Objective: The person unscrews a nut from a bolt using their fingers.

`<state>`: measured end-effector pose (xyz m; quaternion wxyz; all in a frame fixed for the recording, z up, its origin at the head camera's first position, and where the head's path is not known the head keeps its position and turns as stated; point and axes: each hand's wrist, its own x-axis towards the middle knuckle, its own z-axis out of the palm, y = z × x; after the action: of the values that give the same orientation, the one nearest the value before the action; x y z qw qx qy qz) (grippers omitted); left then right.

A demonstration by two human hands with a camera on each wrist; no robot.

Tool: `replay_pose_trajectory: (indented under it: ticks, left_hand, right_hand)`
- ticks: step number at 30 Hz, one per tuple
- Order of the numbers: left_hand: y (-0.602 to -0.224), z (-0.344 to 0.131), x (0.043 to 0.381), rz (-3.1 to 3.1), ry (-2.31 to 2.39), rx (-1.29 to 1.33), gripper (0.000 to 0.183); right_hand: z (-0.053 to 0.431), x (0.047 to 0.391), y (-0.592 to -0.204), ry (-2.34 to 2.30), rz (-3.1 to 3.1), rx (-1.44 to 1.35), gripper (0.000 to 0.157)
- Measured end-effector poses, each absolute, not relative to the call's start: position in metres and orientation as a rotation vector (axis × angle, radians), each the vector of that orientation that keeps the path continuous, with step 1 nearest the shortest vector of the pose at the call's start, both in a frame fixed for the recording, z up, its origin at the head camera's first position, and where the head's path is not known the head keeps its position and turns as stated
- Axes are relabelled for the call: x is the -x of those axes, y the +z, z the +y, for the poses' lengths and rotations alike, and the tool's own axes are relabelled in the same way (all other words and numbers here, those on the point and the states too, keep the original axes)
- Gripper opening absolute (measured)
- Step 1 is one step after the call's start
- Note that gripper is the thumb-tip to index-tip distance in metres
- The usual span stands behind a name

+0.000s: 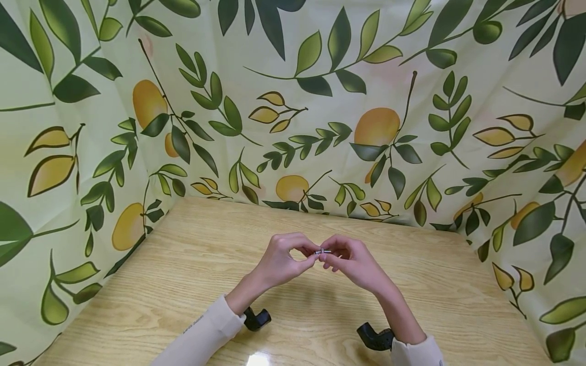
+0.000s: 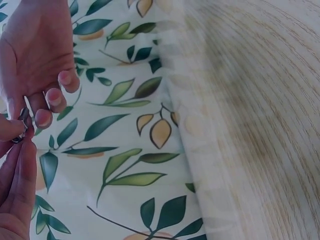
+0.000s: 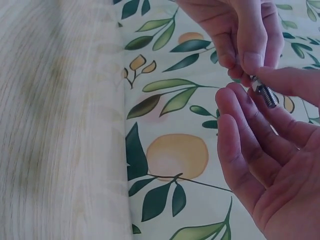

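Bolt (image 3: 268, 96): threads visible, 1 end hidden
Left hand (image 1: 280, 260): pinches bolt
Right hand (image 1: 356, 260): pinches bolt too
Nut-like collar (image 3: 256, 84): small, blurry
Sleeves (image 1: 203, 329): 2, cut off

The person wears a pale, off-white or cream top with long sleeves. The left sleeve (image 1: 206, 333) is smooth and plain-coloured, with a line of small dark lettering (image 1: 193, 324) along the forearm, too small to read; its cuff ends at the wrist in a neat, straight edge. The right sleeve (image 1: 414, 352) matches in colour, and a small dark mark shows at the near edge of the view. By each cuff sits a black, bent fitting like a short pipe elbow: the left fitting (image 1: 258, 320) is partly hidden by the forearm, while the right fitting (image 1: 374, 337) shows a rounded bend and a blunt end.
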<state>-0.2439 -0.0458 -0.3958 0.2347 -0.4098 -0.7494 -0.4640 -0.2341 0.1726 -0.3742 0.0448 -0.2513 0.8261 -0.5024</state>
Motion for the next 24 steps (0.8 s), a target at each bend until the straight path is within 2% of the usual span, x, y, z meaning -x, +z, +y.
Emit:
replay_pose_trajectory:
  ticks: [9, 24]
  left_hand:
    - [-0.3953, -0.0451, 0.2438, -2.044, -1.27, 1.134, 0.009]
    - [-0.3954, -0.0452, 0.2438, -2.042, -1.269, 1.136, 0.013]
  right_hand:
    - [0.1737, 0.2345, -0.3738, -1.516, 2.524, 0.775, 0.022]
    - [0.1739, 0.2349, -0.375, -1.548, 2.537, 0.769, 0.017]
